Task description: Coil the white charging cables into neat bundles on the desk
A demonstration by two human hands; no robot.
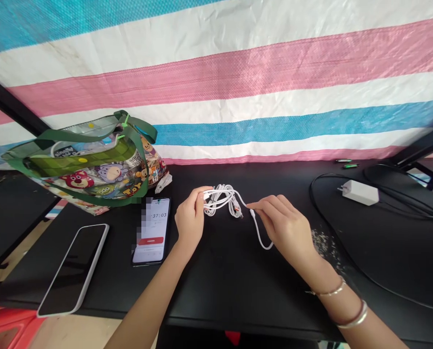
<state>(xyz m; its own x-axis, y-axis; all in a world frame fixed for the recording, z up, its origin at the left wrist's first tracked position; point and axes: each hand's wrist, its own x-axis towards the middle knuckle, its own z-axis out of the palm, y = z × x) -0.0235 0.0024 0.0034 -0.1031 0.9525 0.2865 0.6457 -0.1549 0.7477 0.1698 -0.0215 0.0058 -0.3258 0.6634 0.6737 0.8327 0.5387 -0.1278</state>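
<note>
Log, nearest first. My right wrist carries thin metal bangles (328,291), which could drag across the desk if that arm drops. My left hand (190,216) is closed, fingers curled around the gathered coil of a white charging cable (219,199); my right hand (283,228) is closed to a pinch on one strand just beside the coil. The cable sits between my hands, above the matte black desk (219,286), with a smooth, rubbery loop hanging under my right hand. Risk: that slick sheath could slip from the pinch, and the small connector with an orange mark (238,211) could catch in the loose coils and knot them.

Left of my hands lie a phone (151,230) showing a timer and a larger, dark-screened phone in a white case (72,269). Beyond them slumps a glossy cartoon-printed tote bag (87,177) with green straps. To the right, a white plug charger (360,192) sits on a black cord (321,194). A woven striped tarp (216,82) closes the view.
</note>
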